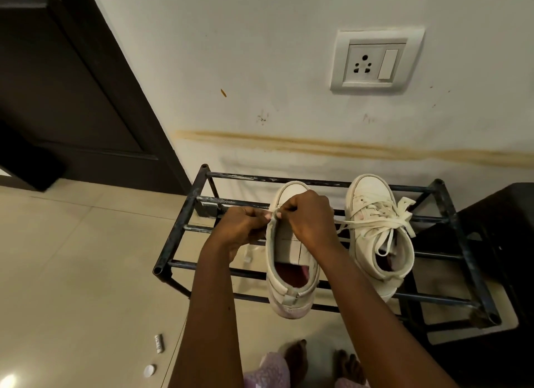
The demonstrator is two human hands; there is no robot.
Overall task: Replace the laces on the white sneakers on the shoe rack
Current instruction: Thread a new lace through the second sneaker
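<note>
Two white sneakers stand on a black metal shoe rack (179,214) against the wall. The left sneaker (289,289) has no lace across its tongue. My left hand (242,226) and my right hand (309,217) meet over its left eyelet edge, each pinching a white lace there. An end of the lace (248,254) hangs below my left hand, and a strand runs from under my right hand toward the right sneaker. The right sneaker (372,234) is laced, with its loose lace ends spread over the rack bars.
A dark stool or box (502,243) stands right of the rack. A dark door (72,84) is at the left. On the tiled floor lie a small battery (159,343) and a white cap (149,370). A wall socket (375,61) sits above. My bare feet (297,356) are below.
</note>
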